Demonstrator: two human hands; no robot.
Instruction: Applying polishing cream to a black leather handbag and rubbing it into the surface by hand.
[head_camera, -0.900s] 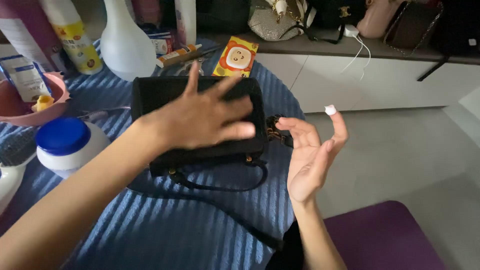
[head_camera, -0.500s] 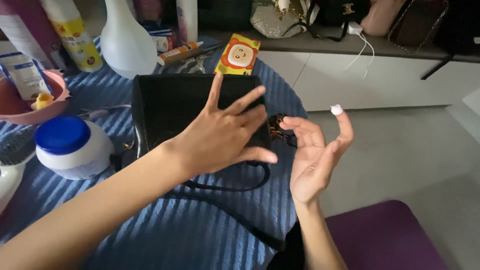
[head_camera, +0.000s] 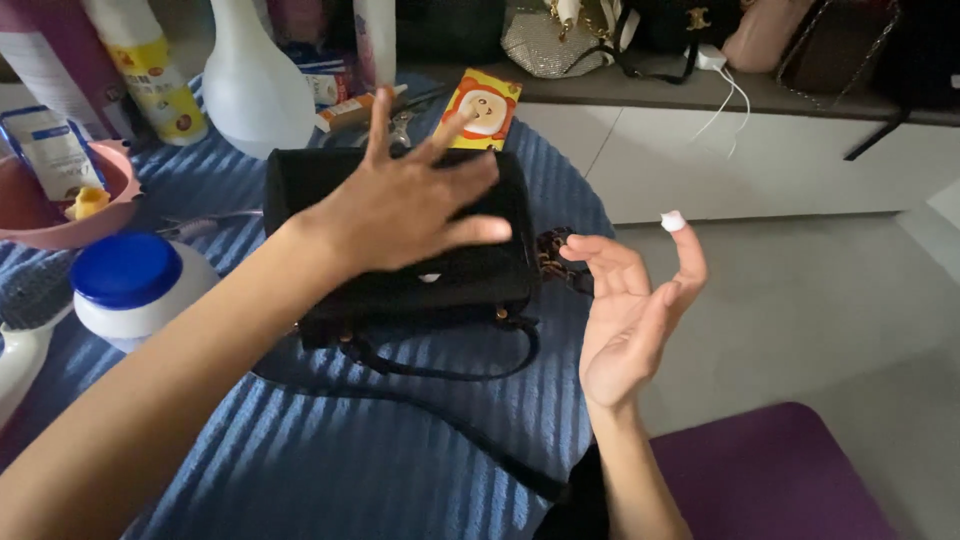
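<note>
Our left hand (head_camera: 400, 210) is spread wide open over the black bag (head_camera: 400, 270) on the counter (head_camera: 330, 460) and holds nothing. Our right hand (head_camera: 625, 310) is open just right of the bag, with a white dab (head_camera: 673, 221) on one raised fingertip. We should rub it on softly, with the bag held flat. Since half a second ago, our left hand has lifted and slid left.
</note>
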